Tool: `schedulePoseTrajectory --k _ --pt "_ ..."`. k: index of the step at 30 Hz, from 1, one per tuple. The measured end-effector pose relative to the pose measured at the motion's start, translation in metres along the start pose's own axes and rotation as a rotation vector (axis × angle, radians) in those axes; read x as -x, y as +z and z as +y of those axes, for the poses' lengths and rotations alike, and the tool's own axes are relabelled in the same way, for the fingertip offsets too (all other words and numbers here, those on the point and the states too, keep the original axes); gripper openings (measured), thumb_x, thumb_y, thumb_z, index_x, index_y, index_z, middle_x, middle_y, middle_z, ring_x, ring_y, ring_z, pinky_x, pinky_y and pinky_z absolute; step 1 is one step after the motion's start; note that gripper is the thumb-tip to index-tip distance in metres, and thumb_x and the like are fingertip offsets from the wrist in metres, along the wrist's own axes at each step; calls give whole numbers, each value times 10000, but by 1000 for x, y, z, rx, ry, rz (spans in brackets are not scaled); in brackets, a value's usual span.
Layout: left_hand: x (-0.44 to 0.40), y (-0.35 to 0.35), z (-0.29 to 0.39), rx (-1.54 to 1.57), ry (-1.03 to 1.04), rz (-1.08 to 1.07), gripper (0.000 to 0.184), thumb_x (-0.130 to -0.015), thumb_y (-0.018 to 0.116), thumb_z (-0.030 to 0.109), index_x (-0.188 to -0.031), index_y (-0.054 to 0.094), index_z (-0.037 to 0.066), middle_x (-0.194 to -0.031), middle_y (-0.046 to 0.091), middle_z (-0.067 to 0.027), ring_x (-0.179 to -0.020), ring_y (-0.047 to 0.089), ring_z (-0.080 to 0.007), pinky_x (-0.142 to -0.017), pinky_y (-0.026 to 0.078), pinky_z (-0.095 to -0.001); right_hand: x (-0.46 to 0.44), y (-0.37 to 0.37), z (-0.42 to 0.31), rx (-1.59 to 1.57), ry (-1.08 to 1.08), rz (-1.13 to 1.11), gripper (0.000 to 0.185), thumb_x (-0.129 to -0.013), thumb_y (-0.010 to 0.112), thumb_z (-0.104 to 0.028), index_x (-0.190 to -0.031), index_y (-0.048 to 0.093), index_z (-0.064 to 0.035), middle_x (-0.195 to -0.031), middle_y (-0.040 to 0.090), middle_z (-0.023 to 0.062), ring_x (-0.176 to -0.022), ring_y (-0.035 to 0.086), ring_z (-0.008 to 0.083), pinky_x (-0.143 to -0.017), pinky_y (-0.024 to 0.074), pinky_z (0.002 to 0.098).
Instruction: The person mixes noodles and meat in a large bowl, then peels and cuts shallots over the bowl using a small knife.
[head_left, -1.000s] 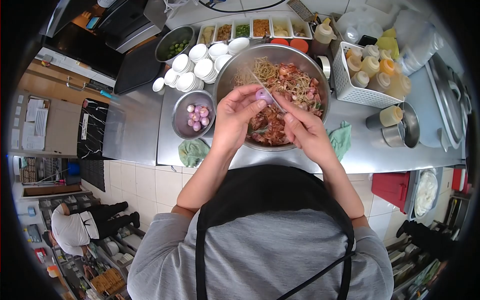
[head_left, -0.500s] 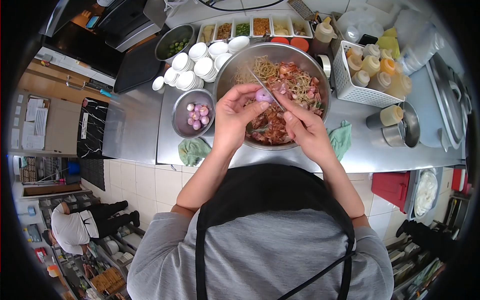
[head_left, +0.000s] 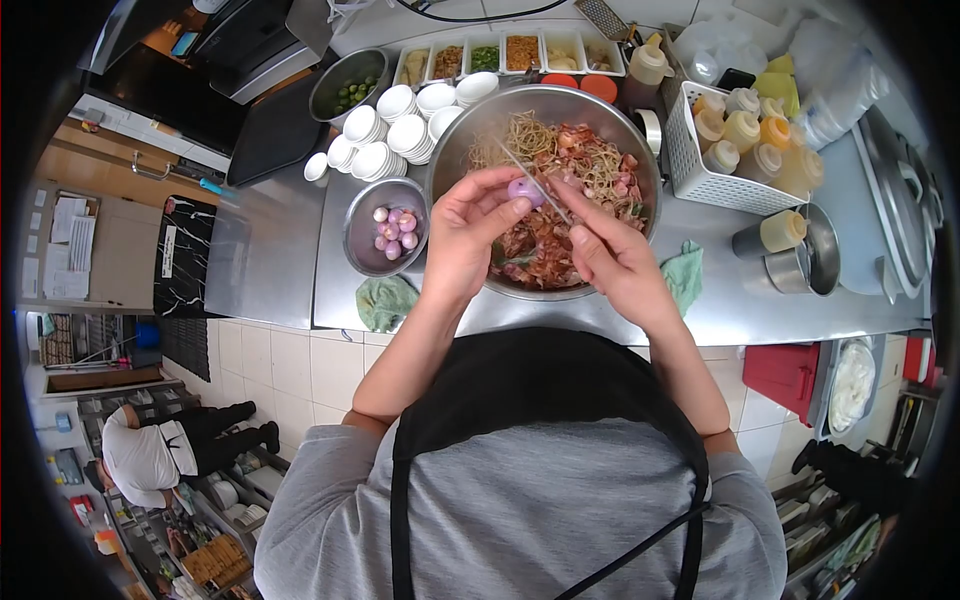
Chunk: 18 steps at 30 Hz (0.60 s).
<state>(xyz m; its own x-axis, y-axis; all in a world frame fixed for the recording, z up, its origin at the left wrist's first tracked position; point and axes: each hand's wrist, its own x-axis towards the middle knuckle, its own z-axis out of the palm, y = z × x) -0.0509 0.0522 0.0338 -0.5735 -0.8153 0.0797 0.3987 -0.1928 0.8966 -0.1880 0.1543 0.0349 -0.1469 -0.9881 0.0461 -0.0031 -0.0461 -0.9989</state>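
My left hand [head_left: 472,222] is closed around a purple shallot [head_left: 525,192], pinched between thumb and fingertips. A knife [head_left: 532,172] is gripped in my right hand [head_left: 612,248], its thin blade slanting up and left against the shallot's right side. Both hands are above a large steel bowl [head_left: 440,160] of brown skins, roots and reddish peelings [head_left: 550,250]. To the left, a small steel bowl [head_left: 360,250] contains several peeled shallots [head_left: 397,233]. The knife's handle is mostly hidden by my right hand.
Stacked white cups [head_left: 408,136] stand behind the small bowl. Green cloths [head_left: 388,303] lie near the counter's front edge. A white basket of squeeze bottles [head_left: 735,185] is on the right. One person [head_left: 150,455] bends over at lower left; another's dark-clothed legs [head_left: 850,475] show at lower right.
The shallot and my left hand have shifted very slightly left. My right hand and the knife have moved slightly right and down, with the blade still at the shallot.
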Motion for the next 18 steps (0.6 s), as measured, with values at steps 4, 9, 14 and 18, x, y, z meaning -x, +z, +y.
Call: schedulePoseTrajectory --k 4,9,14,18 --pt "1 0 -2 -16 32 8 272 -720 582 -84 -981 530 -31 -940 573 -78 -873 544 -133 -793 447 -257 0 3 -6 5 -22 11 366 -877 432 -127 -1242 416 -104 -635 410 -42 -543 356 37 -489 323 174" --pt "1 2 0 -74 30 7 268 -715 590 -85 -969 536 -23 -923 573 -70 -861 542 -127 -785 447 -249 1 -5 -5 -5 82 -3 351 -861 449 -92 -1212 453 -90 -691 471 -24 -585 387 35 -539 362 182" --pt "1 -1 -3 -53 35 21 268 -711 594 -86 -965 537 -20 -913 569 -63 -860 538 -123 -784 447 -244 -1 1 -2 11 -52 38 352 -862 446 -93 -1214 452 -103 -720 500 -15 -585 386 35 -536 363 181" --pt "2 -1 -3 -55 45 13 264 -711 592 -91 -959 537 -18 -913 566 -60 -862 536 -119 -780 448 -237 1 -1 -8 -3 45 -24 352 -863 443 -95 -1215 450 -101 -727 502 -16 -586 388 36 -538 364 182"
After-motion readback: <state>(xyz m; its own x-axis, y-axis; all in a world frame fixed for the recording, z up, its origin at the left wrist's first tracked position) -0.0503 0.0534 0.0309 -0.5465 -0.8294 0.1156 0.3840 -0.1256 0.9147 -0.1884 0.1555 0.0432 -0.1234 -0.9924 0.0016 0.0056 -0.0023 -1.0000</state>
